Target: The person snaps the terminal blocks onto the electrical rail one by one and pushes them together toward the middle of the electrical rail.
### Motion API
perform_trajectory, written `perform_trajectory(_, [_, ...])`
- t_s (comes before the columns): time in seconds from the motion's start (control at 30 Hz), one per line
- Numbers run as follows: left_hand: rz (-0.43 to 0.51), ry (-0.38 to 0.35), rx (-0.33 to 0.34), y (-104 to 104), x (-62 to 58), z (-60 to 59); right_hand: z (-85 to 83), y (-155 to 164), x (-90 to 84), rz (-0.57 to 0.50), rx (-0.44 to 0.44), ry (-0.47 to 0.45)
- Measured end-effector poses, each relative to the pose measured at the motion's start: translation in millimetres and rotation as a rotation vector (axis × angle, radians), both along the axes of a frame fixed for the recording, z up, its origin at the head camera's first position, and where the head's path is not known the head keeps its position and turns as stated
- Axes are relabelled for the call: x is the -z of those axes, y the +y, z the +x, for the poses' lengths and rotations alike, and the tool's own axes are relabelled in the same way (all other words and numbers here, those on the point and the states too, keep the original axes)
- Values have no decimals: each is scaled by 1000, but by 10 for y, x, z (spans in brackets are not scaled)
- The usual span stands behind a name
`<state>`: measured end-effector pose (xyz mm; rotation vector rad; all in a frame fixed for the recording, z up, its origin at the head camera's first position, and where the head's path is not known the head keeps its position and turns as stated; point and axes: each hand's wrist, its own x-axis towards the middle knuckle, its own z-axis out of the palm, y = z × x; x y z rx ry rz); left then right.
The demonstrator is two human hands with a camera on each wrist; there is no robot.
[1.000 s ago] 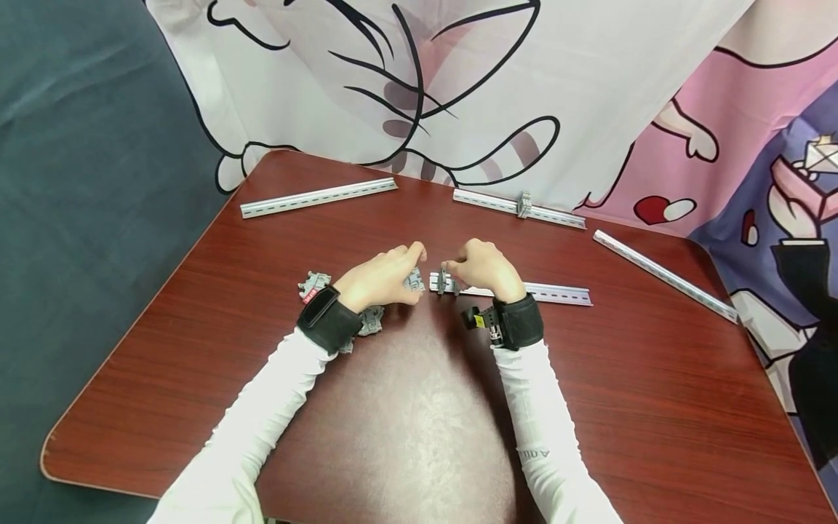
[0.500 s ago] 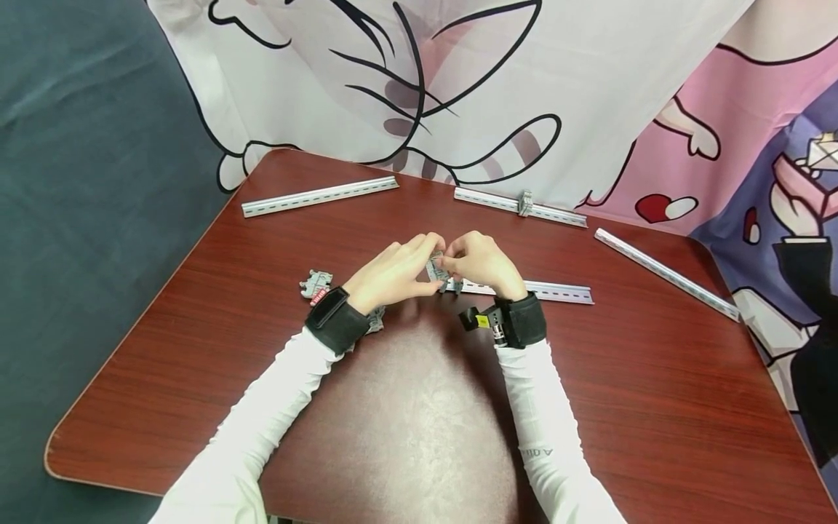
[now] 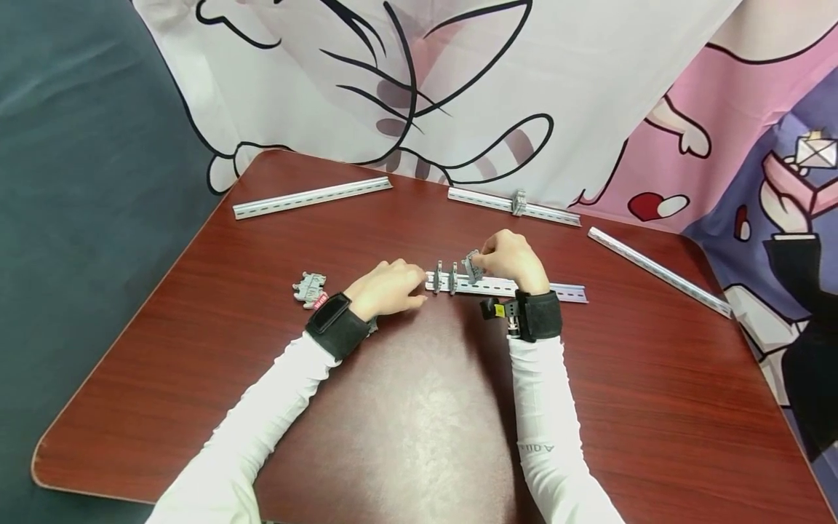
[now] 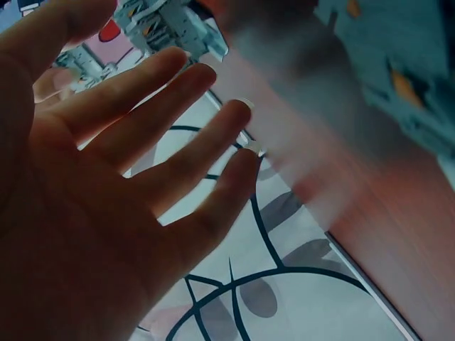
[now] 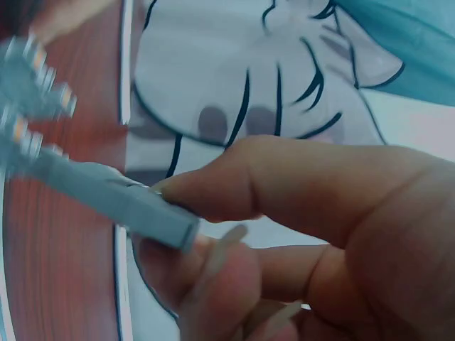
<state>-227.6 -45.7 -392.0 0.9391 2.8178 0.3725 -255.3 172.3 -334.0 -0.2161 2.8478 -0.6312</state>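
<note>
A silver slotted rail (image 3: 556, 292) lies across the middle of the red-brown table (image 3: 419, 407), with two grey terminal blocks (image 3: 445, 278) clipped on near its left end. My right hand (image 3: 491, 258) pinches a third grey terminal block (image 3: 473, 266) just above the rail, to the right of those two. The right wrist view shows thumb and fingers (image 5: 213, 192) clamped on that block (image 5: 106, 195). My left hand (image 3: 406, 287) rests by the rail's left end holding nothing; the left wrist view shows its fingers (image 4: 163, 106) straight and spread.
Loose grey blocks (image 3: 310, 287) lie left of my left wrist. Three more rails lie at the back: one far left (image 3: 313, 196), one centre (image 3: 550, 214) carrying a block (image 3: 519, 202), one angled at right (image 3: 657, 271). A printed cloth (image 3: 497, 87) hangs behind.
The block held in my left hand a second ago is now pinched by my right hand, which moved right along the rail. The left hand let go and drew back.
</note>
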Motion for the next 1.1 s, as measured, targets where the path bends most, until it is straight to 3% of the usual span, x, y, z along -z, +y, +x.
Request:
perform_trajectory(0.2, [-44, -46, 3, 35, 41, 35, -60, 98, 75, 107, 45, -82])
perform_trajectory(0.37, [-76, -78, 5, 58, 50, 51, -107, 142, 158, 125, 54, -133])
perform_trajectory(1.1, [-90, -53, 31, 120, 108, 70, -131, 23, 249, 180, 64, -113])
